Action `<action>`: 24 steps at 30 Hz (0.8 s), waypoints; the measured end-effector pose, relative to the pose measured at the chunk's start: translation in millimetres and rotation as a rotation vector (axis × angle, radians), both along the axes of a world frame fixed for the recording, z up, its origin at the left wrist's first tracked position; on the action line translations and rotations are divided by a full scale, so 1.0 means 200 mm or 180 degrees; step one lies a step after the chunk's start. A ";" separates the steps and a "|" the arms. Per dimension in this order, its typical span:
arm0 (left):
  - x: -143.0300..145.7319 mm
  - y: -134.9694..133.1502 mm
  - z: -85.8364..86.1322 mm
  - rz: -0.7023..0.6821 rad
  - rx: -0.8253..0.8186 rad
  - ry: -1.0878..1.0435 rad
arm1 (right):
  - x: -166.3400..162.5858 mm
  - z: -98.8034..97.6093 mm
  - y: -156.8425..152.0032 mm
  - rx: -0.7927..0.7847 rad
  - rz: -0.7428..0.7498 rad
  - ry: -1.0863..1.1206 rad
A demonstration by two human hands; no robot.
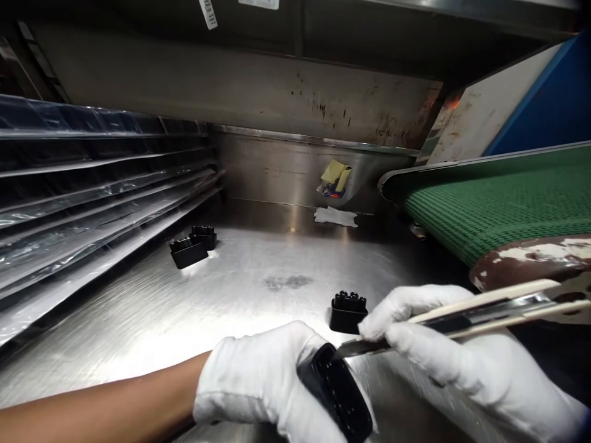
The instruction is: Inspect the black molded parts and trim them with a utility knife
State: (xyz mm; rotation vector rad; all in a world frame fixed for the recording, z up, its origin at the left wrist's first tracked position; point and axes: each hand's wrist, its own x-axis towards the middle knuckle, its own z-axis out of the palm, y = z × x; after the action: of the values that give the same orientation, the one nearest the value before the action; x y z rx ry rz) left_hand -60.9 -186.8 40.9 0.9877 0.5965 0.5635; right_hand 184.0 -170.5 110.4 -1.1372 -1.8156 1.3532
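My left hand, in a white glove, is closed around a black plastic connector-like housing, its open side facing up. My gloved right hand grips a utility knife with a cream-coloured handle. The knife's blade touches, or lies very near, the upper rim of the held housing; I cannot tell which. Just beyond my hands a similar black part stands on the metal table, round pegs on its top. Two more black parts sit close together at the left.
Layered trays wrapped in clear plastic are stacked along the left. A green conveyor belt runs at the right, its edge close to my right hand. At the back are a white cloth and a small pouch with yellow paper. A metal shelf overhangs the table.
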 end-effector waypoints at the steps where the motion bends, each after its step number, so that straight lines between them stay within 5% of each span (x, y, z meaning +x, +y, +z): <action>1: -0.03 0.00 -0.02 0.0026 -0.0077 -0.0040 | 0.00 0.00 -0.01 0.0037 0.0040 -0.0079; 8: -0.04 0.02 -0.14 0.0077 0.0137 -0.0036 | -0.02 0.01 -0.03 0.0093 -0.0002 -0.0117; 14: -0.01 0.02 -0.24 0.0133 0.0462 0.0169 | 0.01 0.01 0.01 -0.0069 0.0725 -0.0245; 19: 0.11 -0.01 -0.10 0.0038 0.0621 0.0254 | 0.05 -0.01 0.01 0.0183 0.0391 -0.0764; 24: 0.16 -0.01 0.06 -0.0317 0.0550 0.0302 | 0.04 -0.02 0.03 -0.0085 0.0556 -0.0040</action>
State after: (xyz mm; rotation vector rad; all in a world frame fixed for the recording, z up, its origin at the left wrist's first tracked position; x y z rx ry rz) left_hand -29.8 -188.5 52.4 1.2059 0.5862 0.4874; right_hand 192.3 -163.9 106.6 -1.0220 -1.9491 1.4754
